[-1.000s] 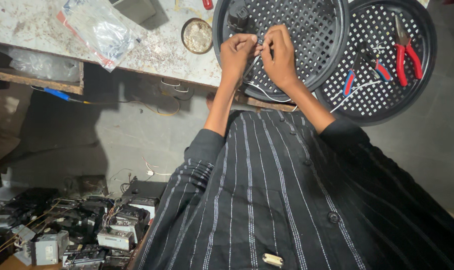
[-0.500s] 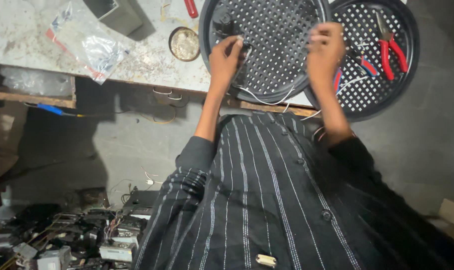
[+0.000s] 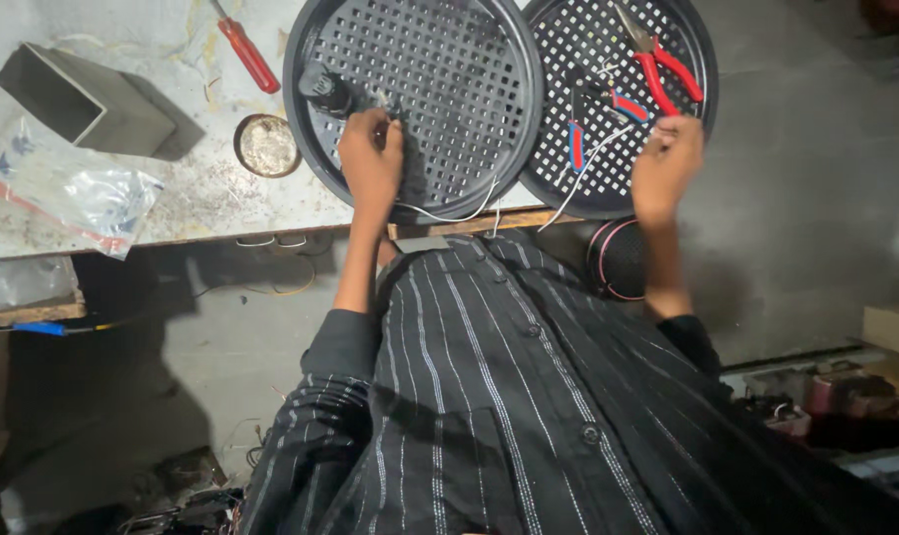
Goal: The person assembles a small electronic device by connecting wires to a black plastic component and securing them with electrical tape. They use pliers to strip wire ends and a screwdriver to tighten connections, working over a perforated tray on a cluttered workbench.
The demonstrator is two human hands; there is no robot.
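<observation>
- Left hand [image 3: 372,163] resting on the left-hand round black perforated metal tray [image 3: 415,99], fingers curled shut on a small part too dim to identify, just beside a small black cylindrical component [image 3: 322,87].
- Thin white wire [image 3: 449,210] curving from under the left hand along the near rim of that tray.
- Right hand [image 3: 665,168] over the near edge of the second round black perforated tray [image 3: 618,99], fingers pinched closed; the held item not discernible, though a white wire end [image 3: 593,163] running toward it.
- On the second tray: red-handled pliers [image 3: 662,61] and red-and-blue-handled cutters [image 3: 593,119], well clear of the fingers.
- On the worn grey workbench [image 3: 152,213]: red-handled screwdriver [image 3: 246,50], round shallow tin lid [image 3: 267,145], grey rectangular open metal box [image 3: 83,99], clear crumpled plastic bag [image 3: 73,188].
</observation>
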